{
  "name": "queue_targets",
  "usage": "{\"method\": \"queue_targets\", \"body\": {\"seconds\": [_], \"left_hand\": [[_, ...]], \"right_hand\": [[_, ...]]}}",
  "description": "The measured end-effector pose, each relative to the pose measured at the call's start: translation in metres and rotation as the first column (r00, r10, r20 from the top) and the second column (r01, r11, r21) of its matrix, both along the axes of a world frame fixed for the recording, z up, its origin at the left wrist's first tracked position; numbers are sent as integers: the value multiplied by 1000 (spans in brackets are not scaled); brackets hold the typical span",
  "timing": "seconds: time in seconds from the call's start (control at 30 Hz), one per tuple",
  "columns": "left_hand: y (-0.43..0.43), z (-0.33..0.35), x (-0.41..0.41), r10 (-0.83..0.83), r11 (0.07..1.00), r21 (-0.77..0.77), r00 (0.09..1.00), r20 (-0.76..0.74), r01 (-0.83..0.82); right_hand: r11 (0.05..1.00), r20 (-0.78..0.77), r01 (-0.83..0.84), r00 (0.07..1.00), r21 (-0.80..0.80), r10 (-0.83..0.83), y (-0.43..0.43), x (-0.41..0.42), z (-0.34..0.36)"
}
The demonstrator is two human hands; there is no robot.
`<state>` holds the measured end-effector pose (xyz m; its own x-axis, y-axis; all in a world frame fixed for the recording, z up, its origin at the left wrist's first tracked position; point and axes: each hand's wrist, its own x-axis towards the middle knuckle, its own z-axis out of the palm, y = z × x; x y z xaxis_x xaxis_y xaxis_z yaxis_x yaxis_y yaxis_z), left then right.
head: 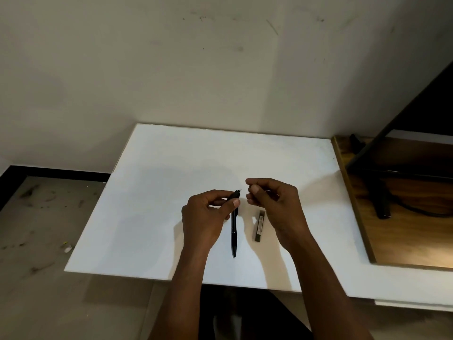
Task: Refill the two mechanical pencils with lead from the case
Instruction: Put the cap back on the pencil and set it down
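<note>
On the white board [171, 168], we have both hands mid-surface. Left hand [206, 212] pinches the pencil [234, 231] near its top end. The barrel runs near-far, tip toward us. Right hand [274, 200] sits just right of that top, a small gap apart, pinching a small dark piece [250, 186]; cap or lead, can't tell. Lead case [260, 225] lies flat just right of the barrel, parallel, below the right hand. Second pencil isn't in view. Next move probably goes in at the top, from the right.

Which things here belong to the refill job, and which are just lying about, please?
Job: pencil, in the left hand; lead case; small dark piece, pinched by the right hand.
Lying about: black stand; cable; wooden desk.
</note>
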<state>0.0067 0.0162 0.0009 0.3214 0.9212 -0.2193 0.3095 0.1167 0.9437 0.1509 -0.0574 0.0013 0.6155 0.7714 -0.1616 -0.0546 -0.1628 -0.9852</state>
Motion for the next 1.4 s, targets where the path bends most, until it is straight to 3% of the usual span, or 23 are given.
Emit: {"method": "queue_targets", "body": {"seconds": [0.23,0.73,1.4], "left_hand": [[-1,1,4,-28,995,95,999,-42,32],[-2,2,3,-68,987,137,993,-100,82],[-4,8,2,-63,996,66,998,27,62]], "right_hand": [[998,-58,-37,998,50,40,0,3,3],[999,96,-48,994,-8,49,-2,8,0],[989,-89,8,996,146,5,0,-11,1]]}}
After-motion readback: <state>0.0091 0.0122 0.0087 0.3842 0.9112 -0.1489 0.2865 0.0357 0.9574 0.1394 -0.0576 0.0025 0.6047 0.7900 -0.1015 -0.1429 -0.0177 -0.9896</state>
